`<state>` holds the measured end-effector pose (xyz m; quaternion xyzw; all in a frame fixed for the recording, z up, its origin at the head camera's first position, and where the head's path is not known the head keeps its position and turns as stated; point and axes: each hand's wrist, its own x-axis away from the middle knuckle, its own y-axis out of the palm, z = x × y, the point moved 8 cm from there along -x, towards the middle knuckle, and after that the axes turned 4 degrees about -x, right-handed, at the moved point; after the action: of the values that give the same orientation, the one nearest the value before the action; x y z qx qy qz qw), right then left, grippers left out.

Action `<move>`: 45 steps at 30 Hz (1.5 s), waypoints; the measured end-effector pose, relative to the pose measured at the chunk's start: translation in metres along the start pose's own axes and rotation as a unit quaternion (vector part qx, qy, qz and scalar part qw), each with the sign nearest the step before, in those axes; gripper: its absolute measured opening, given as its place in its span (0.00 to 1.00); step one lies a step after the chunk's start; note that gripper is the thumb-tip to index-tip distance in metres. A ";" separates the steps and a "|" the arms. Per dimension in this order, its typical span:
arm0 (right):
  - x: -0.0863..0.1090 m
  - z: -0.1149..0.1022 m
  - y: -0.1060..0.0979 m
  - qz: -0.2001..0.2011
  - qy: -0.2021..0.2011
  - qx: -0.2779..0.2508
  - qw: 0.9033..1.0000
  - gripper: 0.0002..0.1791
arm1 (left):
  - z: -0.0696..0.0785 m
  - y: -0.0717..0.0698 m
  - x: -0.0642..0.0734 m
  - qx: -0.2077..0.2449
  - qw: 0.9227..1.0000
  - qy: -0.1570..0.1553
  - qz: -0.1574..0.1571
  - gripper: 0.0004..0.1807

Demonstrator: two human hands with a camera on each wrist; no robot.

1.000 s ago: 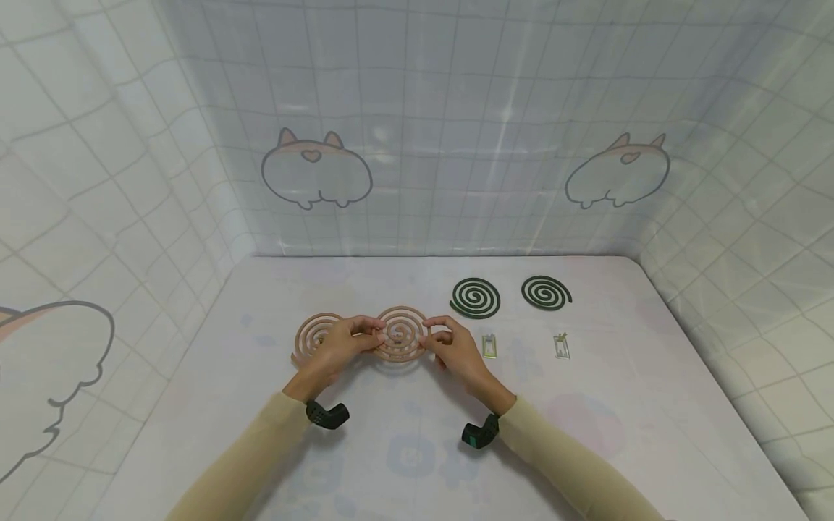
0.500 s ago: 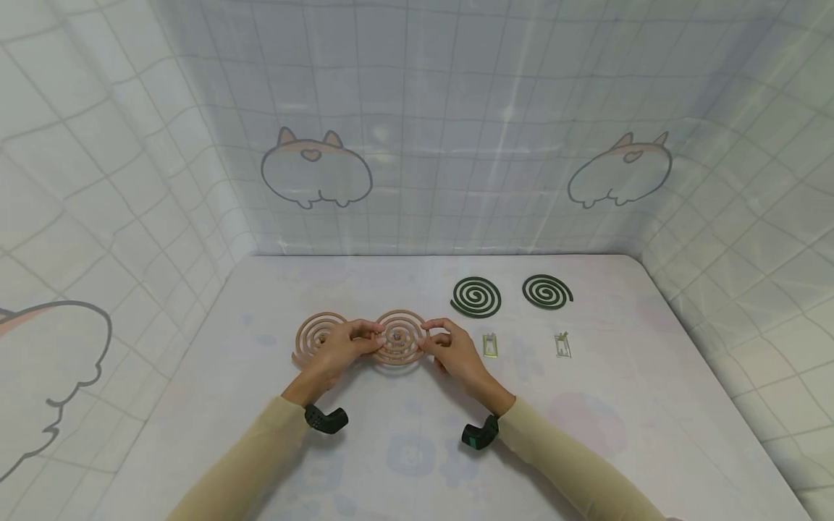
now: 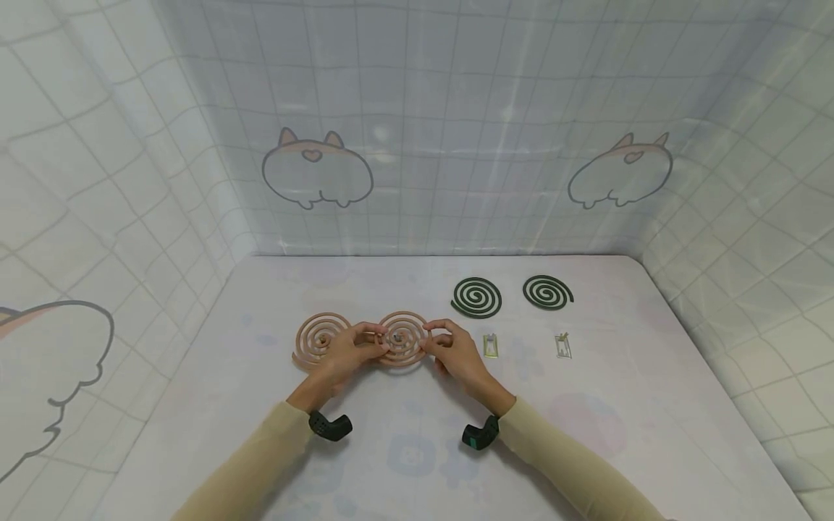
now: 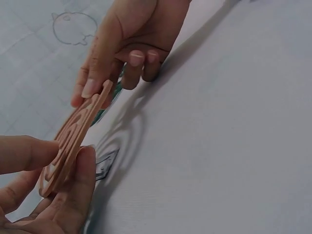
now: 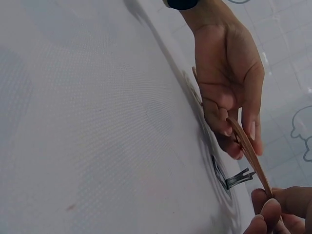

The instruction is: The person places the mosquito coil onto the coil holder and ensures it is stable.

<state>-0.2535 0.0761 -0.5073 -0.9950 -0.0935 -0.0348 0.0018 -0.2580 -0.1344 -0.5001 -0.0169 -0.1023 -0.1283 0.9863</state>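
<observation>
Both forearms (image 3: 244, 459) reach forward, slanting inward. The left hand (image 3: 342, 356) and right hand (image 3: 458, 358) face each other, near but apart, each pinching between thumb and fingers.

The work area is a booth-like enclosure, draped on three sides around a table (image 3: 365, 281). A grid-printed back curtain (image 3: 449, 94) hangs directly behind the table; matching side curtains (image 3: 762, 239) flank the table at left and right. Cartoon corgi rumps (image 3: 317, 174) decorate the back curtain above the table's far edge. The building type cannot be determined.
</observation>
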 end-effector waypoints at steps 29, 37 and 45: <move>-0.001 0.000 -0.002 0.007 0.008 -0.023 1.000 0.22 | -0.010 0.011 -0.002 0.018 1.000 0.007 0.010 0.22; 0.000 -0.005 0.002 0.001 0.003 -0.023 1.000 0.19 | -0.008 0.007 0.002 0.013 0.999 0.007 0.028 0.20; -0.004 0.001 0.001 0.002 0.010 -0.016 1.000 0.19 | -0.007 0.008 0.004 0.020 1.000 0.002 0.023 0.20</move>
<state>-0.2567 0.0742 -0.5081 -0.9947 -0.0907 -0.0462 -0.0134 -0.2503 -0.1282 -0.5061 0.0007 -0.1020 -0.1032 0.9894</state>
